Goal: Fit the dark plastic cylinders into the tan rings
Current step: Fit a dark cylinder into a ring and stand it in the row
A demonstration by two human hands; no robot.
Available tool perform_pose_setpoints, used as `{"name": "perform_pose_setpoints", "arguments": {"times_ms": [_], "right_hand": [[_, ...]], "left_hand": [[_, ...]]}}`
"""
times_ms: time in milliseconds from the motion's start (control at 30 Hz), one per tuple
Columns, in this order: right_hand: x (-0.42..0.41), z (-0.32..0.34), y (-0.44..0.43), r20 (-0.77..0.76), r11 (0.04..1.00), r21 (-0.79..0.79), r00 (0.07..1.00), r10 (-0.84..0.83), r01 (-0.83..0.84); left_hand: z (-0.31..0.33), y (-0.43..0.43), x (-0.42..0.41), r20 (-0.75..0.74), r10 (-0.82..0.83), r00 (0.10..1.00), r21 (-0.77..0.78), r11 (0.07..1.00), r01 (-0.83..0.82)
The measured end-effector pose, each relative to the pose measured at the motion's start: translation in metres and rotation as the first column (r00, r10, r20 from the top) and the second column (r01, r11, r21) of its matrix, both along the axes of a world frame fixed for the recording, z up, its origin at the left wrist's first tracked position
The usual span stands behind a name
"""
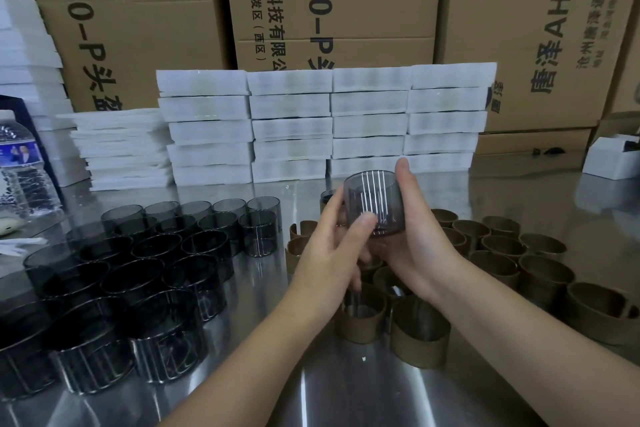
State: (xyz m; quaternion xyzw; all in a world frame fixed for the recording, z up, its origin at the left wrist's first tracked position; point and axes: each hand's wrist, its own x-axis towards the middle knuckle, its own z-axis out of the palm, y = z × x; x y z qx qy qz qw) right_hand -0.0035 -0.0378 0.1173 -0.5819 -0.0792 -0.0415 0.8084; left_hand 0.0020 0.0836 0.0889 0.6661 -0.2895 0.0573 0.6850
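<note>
1. Step in hand: one dark cylinder [372, 204] is held aloft above the tan rings [498, 274], with no ring fitted that I can see.
2. Left hand [329, 256] pinches its near wall with the thumb; right hand [415, 246] curls round its far side.
3. Next move, as I judge it: square the cylinder over a ring and press it in evenly.

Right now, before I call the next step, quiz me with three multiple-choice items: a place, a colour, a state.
1. The tan rings sit where from the loose dark cylinders? A) left B) right C) on top
2. The stacked foam pads are: A) white B) blue C) black
3. The raised cylinder is: A) lying flat B) gripped by two hands C) inside a box
Answers: 1 B, the rings fill the person's right side; 2 A, every pad is white; 3 B, left hand and right hand both hold it.
</note>
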Motion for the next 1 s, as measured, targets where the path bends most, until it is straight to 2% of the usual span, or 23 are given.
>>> {"name": "perform_pose_setpoints", "arguments": {"times_ms": [100, 167, 300, 433, 600, 700, 767, 867, 1000], "right_hand": [[-0.001, 0.003, -0.003, -0.013, 1.0, 0.013, 1.0, -0.008, 0.008], [-0.001, 0.005, -0.004, -0.017, 0.999, -0.022, 0.999, -0.027, 0.027], [-0.003, 0.005, -0.002, -0.048, 0.983, -0.169, 0.995, -0.084, 0.075], [-0.006, 0.005, -0.001, -0.055, 0.95, -0.296, 0.992, -0.116, 0.095], [-0.005, 0.005, -0.002, -0.075, 0.915, -0.39, 0.986, -0.148, 0.108], [-0.003, 0.004, -0.002, -0.056, 0.884, -0.438, 0.977, -0.205, 0.161], [-0.002, 0.004, 0.0, 0.02, 0.85, -0.482, 0.973, -0.232, 0.212], [-0.001, 0.004, 0.002, 0.138, 0.849, -0.463, 0.967, -0.216, 0.255], [-0.003, 0.001, 0.004, 0.319, 0.83, -0.469, 0.934, -0.159, 0.302]], "left_hand": [[-0.001, 0.003, 0.001, 0.171, 0.215, 0.961, 0.083, 0.969, -0.232], [0.0, 0.005, 0.0, 0.266, 0.298, 0.917, 0.137, 0.93, -0.342], [0.003, 0.009, 0.0, 0.34, 0.309, 0.888, 0.101, 0.927, -0.361], [0.0, 0.007, -0.003, 0.365, 0.271, 0.891, 0.138, 0.93, -0.34], [-0.004, 0.006, -0.001, 0.256, 0.297, 0.92, 0.089, 0.94, -0.328], [-0.005, 0.005, 0.004, 0.104, 0.298, 0.949, -0.054, 0.954, -0.294], [-0.002, 0.005, 0.007, 0.027, 0.302, 0.953, -0.146, 0.944, -0.295], [0.0, 0.006, 0.01, -0.097, 0.272, 0.958, -0.256, 0.923, -0.288], [-0.001, 0.005, 0.007, -0.156, 0.187, 0.97, -0.285, 0.932, -0.225]]}}
